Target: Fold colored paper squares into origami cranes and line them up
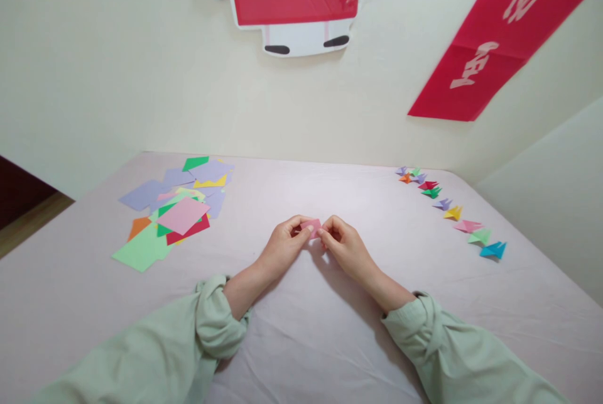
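Observation:
A small folded pink paper piece (312,227) is pinched between both hands at the middle of the table. My left hand (284,245) grips its left side with curled fingers. My right hand (343,244) grips its right side, thumb and fingertips pressed on it. Both wrists rest on the pale pink tablecloth (301,335). Most of the paper is hidden by the fingers.
A loose pile of coloured paper squares (176,209) lies at the left. A curved row of several small folded paper shapes (452,210) runs along the right side. The wall behind carries red decorations (494,33). The table's left edge drops to a dark floor.

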A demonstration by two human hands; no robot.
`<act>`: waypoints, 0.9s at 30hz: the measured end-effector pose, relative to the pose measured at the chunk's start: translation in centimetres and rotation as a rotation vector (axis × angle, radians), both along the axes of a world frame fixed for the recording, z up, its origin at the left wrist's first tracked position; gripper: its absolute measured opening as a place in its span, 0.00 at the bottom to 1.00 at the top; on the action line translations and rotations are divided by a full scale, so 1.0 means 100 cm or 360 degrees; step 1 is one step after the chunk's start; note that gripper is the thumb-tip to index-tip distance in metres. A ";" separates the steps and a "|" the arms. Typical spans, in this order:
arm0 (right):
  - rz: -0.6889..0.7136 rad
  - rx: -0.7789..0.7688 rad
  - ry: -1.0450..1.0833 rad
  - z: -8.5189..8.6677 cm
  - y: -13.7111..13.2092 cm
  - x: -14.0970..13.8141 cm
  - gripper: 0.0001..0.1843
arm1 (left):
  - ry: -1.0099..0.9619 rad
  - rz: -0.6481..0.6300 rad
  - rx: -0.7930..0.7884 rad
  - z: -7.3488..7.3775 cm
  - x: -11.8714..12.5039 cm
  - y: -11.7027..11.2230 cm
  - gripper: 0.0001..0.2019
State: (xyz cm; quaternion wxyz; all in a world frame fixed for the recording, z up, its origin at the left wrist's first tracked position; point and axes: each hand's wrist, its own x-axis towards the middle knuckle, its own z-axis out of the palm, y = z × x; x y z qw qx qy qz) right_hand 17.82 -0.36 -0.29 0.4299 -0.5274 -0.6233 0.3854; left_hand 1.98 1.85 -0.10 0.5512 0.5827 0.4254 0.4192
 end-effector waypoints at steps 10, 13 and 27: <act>0.0036 0.0077 -0.0273 0.001 -0.003 -0.001 0.09 | -0.0017 0.0015 0.0009 0.001 0.001 -0.003 0.08; 0.0027 0.0091 -0.0271 0.003 -0.004 -0.001 0.07 | -0.0001 0.0023 0.0016 0.001 0.001 -0.002 0.08; -0.0014 0.0312 -0.0340 0.003 -0.007 -0.004 0.04 | 0.0080 0.0009 0.0089 -0.002 0.001 -0.001 0.09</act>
